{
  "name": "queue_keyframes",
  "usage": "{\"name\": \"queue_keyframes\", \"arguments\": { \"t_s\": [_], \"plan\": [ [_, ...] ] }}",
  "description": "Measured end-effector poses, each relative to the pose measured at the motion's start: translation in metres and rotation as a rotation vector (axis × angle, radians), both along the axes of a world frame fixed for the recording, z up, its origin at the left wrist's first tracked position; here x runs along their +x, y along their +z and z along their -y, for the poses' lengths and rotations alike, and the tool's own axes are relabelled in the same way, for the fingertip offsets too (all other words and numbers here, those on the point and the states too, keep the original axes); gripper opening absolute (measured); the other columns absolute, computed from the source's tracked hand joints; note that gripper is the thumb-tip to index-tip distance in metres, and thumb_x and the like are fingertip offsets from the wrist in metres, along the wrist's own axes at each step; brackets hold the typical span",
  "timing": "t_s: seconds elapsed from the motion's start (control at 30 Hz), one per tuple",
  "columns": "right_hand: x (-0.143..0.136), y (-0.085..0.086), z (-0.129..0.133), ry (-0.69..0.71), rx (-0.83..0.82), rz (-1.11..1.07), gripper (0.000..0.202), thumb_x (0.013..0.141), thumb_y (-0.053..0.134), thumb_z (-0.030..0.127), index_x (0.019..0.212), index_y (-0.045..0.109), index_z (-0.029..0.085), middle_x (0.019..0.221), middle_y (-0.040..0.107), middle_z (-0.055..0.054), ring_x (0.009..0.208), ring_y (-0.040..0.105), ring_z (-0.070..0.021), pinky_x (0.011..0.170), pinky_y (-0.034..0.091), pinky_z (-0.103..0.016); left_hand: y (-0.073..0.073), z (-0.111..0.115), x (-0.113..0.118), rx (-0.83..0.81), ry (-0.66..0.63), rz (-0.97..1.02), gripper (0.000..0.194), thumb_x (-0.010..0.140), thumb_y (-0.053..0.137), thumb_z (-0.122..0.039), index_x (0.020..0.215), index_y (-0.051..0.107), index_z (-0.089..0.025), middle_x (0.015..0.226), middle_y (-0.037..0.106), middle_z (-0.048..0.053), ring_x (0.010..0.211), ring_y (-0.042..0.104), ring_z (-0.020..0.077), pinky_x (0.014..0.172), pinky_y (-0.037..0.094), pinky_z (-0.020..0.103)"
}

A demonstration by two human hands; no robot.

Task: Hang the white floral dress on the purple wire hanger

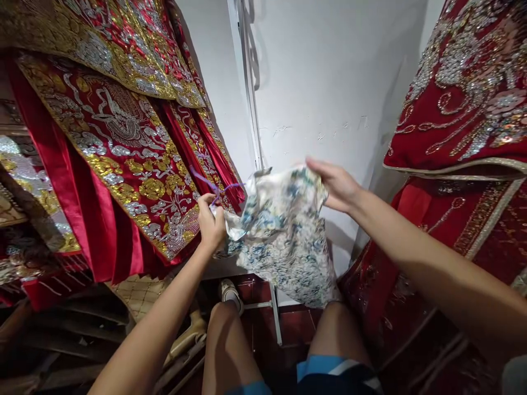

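Observation:
A white garment with a blue and green floral print (284, 236) hangs spread in front of me, partly smeared by motion. My left hand (212, 222) is closed on a thin purple clothes hanger (224, 189), with a gathered piece of the garment just beside the fingers. At the garment's upper right corner is my right hand (335, 184), its fingers closed on the cloth; the fingertips are partly hidden behind it.
Red costumes with gold and silver embroidery (140, 148) hang close on the left. More red beaded garments (465, 104) hang on the right. A white wall (329, 66) with a metal upright (247, 82) stands ahead. A metal foot (276, 315) rests on the dark red tiles.

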State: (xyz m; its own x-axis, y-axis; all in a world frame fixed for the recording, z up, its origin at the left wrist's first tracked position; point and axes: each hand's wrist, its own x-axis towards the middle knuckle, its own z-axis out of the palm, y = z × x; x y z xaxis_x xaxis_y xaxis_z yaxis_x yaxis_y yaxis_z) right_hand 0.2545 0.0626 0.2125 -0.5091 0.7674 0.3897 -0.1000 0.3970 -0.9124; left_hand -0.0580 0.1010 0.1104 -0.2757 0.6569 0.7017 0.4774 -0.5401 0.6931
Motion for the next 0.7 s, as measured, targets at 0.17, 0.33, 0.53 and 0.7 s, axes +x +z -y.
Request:
{"name": "queue_keyframes", "arguments": {
  "t_s": [0.17,0.33,0.53,0.7],
  "plan": [
    [-0.039,-0.02,0.044,0.855,0.126,0.486,0.032,0.084,0.073,0.039,0.108,0.076,0.018,0.113,0.076,-0.009,0.101,0.072,-0.0223,0.086,0.057,-0.03,-0.005,0.02,0.002,0.187,0.128,0.104,0.024,0.093,0.05,-0.041,0.101,0.051,-0.019,0.1,0.059,0.007,0.091,0.058,0.0192,0.081,0.046,0.03],
    [-0.07,-0.055,0.025,0.091,0.593,0.509,0.054,0.084,0.072,0.029,0.137,0.06,0.027,0.137,0.063,-0.009,0.126,0.059,-0.0275,0.107,0.046,-0.047,0.019,0.032,0.031,0.056,-0.236,0.453,0.027,0.092,0.041,-0.042,0.086,0.054,-0.02,0.079,0.055,0.002,0.059,0.049,0.0121,0.056,0.042,0.026],
    [-0.085,-0.107,0.006,-0.242,0.948,0.543,0.123,0.069,0.08,0.03,0.161,-0.001,0.023,0.155,0.038,-0.02,0.138,0.045,-0.0381,0.108,0.043,-0.055,0.04,0.067,0.066,-0.257,-0.72,0.578,0.044,0.068,0.074,-0.031,0.107,0.055,-0.026,0.082,0.058,-0.002,0.056,0.053,0.0093,0.054,0.046,0.023],
    [-0.051,-0.131,0.01,-0.485,0.941,0.564,0.09,0.073,0.073,0.04,0.152,0.032,0.025,0.132,0.064,-0.013,0.112,0.065,-0.0349,0.083,0.056,-0.042,0.029,0.08,0.048,-0.26,-0.676,0.462,0.061,0.067,0.078,-0.038,0.123,0.058,-0.026,0.131,0.062,0.009,0.108,0.066,0.026,0.087,0.055,0.035]
  ]
}}
